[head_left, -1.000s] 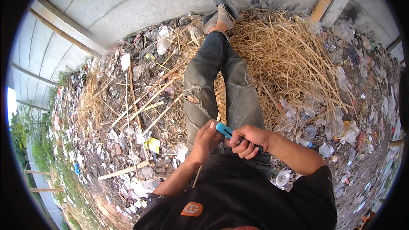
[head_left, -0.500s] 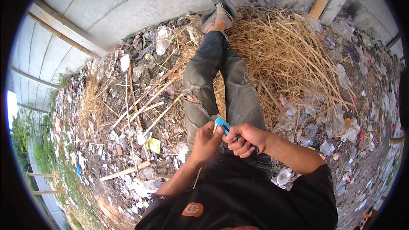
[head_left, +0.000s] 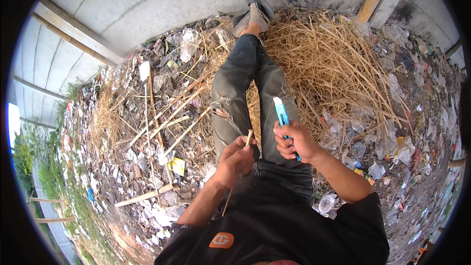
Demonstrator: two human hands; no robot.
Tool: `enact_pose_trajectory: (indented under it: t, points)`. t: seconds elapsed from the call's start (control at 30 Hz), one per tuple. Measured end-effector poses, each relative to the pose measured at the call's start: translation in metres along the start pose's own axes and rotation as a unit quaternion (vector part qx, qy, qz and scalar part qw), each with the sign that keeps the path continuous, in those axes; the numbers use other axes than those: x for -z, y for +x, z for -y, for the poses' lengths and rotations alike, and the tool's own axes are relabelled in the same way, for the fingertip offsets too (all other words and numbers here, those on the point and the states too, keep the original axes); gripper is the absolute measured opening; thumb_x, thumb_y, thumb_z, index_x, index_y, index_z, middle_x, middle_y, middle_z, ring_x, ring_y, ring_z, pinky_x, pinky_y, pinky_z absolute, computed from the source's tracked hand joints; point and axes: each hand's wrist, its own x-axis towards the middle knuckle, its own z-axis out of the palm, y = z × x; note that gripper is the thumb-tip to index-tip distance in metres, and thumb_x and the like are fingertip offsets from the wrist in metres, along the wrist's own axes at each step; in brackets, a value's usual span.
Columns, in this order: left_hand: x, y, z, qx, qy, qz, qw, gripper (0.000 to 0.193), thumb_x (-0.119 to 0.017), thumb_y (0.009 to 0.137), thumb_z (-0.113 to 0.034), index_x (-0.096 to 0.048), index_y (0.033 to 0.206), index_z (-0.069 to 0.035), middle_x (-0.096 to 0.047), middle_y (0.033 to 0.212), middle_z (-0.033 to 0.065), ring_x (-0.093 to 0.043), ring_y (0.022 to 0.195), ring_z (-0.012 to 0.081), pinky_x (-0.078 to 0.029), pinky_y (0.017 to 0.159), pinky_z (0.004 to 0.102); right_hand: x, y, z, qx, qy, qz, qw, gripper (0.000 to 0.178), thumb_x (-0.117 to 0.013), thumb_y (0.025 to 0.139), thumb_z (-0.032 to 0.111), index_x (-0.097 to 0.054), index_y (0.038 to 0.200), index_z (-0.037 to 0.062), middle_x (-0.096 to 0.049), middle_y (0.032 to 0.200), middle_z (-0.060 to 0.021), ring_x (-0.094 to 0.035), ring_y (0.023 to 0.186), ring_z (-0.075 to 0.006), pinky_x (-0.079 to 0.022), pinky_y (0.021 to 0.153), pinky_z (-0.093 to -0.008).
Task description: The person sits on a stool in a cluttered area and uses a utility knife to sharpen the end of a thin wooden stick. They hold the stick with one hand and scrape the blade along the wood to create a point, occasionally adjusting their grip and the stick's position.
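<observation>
Grey concrete wall ran along the top edge; the ground below it was strewn with litter and split cane. Person sat with legs out, jeans torn at the knee, straw pile beside the right leg.

Left hand was curled tight around a thin cane stick. The fingers were pressed together, pinching it near the top; the tip poked out just above the knuckles and the lower end ran down past the wrist toward the black shirt.

Change since a second ago: the blue utility knife was down against the left hand then, lying flat across it. It was now lifted clear and pointed up, blade end away from the stick. My read: one cutting stroke finished, hands reset between passes.

Right hand was fisted on the knife handle, fingers wrapped and closed, thumb along the body. Stick sat just beside the right fingers, not touching them or the blade.
</observation>
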Motion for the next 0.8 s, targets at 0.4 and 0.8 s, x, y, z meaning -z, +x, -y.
enact_pose_trajectory:
  t: [0.4, 0.8]
  points:
    - [0.0, 0.005, 0.01, -0.021, 0.124, 0.05, 0.991, 0.028, -0.048, 0.109, -0.029, -0.052, 0.128, -0.009, -0.045, 0.07, -0.0033, -0.034, 0.053, 0.0044, -0.026, 0.048, 0.0207, -0.007, 0.028, -0.005, 0.215, -0.362, -0.091, 0.902, 0.029, -0.07, 0.097, 0.029, -0.064, 0.098, 0.0012, -0.054, 0.06, 0.0042, -0.044, 0.048, -0.0016, -0.032, 0.044, -0.0219]
    - [-0.001, -0.001, 0.002, -0.062, 0.049, 0.042, 0.996, 0.04, -0.054, 0.105, -0.032, -0.05, 0.135, -0.005, -0.049, 0.068, -0.0028, -0.038, 0.052, 0.0045, -0.029, 0.047, 0.0212, -0.015, -0.012, 0.002, -0.191, -0.082, 0.114, 0.972, 0.041, -0.051, 0.104, 0.042, -0.044, 0.079, 0.0115, -0.029, 0.056, 0.0073, -0.027, 0.042, -0.0025, -0.021, 0.036, -0.0201]
